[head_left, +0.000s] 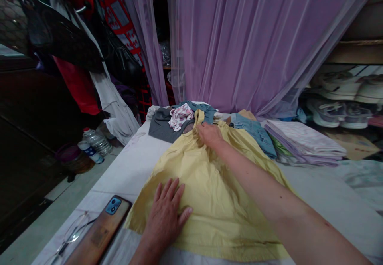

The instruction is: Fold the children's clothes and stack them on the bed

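Purple curtain [254,45] behind, yellow garment [191,169] lies on white sheet [122,173], R hand [210,135] pinching its gathered top, L hand [165,213] spread flat lower down, so hard R tug might crease it.

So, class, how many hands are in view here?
2: the left hand lies flat, low on the yellow garment; the right hand is curled at its gathered top.

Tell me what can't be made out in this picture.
All in the head view:
Right hand: fingertips hidden by its own curled fingers at the yellow garment.
Phone: lower end cut off by the bottom edge.
Space behind the purple curtain: mostly hidden by it.
White-and-blue container: print too small and blurred to read.
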Motion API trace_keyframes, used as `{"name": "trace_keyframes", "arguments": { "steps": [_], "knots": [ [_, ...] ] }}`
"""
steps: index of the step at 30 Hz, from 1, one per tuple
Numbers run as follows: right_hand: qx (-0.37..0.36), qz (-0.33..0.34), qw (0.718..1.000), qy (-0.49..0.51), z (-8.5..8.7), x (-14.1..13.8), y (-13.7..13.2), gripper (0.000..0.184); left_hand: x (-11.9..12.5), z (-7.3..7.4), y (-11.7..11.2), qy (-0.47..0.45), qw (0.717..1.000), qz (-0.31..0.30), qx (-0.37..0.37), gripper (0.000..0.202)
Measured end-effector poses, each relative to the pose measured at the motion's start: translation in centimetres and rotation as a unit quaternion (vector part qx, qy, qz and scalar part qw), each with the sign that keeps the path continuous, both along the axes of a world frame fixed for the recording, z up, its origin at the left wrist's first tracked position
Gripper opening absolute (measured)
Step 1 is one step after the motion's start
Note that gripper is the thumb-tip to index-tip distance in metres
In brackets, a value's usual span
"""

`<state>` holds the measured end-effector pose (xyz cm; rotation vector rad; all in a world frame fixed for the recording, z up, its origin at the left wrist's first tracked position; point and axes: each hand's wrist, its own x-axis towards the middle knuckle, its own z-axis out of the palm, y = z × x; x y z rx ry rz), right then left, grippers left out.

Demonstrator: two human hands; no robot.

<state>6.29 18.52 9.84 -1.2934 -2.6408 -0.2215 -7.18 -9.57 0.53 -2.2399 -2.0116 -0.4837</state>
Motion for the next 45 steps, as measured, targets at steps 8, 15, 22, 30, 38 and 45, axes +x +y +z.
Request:
{"name": "trace_keyframes", "arguments": {
  "steps": [8, 15, 22, 30, 38, 45],
  "knots": [
    [-0.056, -0.013, 0.997, -0.044, 0.2, -1.7, 0.4, 0.03, 0.1, 0.3, 0.0, -0.003, 1.0, -0.002, 0.007, 0.057],
    [-0.051, -0.069, 0.996, 0.006, 1.0, -4.2, 1.1, 0.035, 0.2, 0.3, -0.1, -0.01, 1.0, 0.023, -0.007, 0.058],
    [-0.109, -0.025, 0.985, 0.132, -1.0, -0.3, -2.8, 0.055, 0.5, 0.8, 0.4, -0.023, 0.987, 0.16, -0.015, 0.055],
    [-0.243, 0.031, 0.923, 0.296, -3.9, 12.5, -16.5, 0.025, -0.3, 1.5, 0.7, -0.069, 0.985, 0.155, -0.045, 0.046],
    [-0.129, 0.046, 0.93, 0.341, -6.2, 22.4, -23.1, 0.017, -0.3, 2.6, -1.0, -0.092, 0.993, -0.009, 0.068, 0.019],
    [-0.043, 0.025, 0.959, 0.279, -7.4, 26.1, -23.8, 0.023, 2.2, 4.5, -3.7, 0.013, 0.99, -0.135, -0.045, 0.02]
  ]
}}
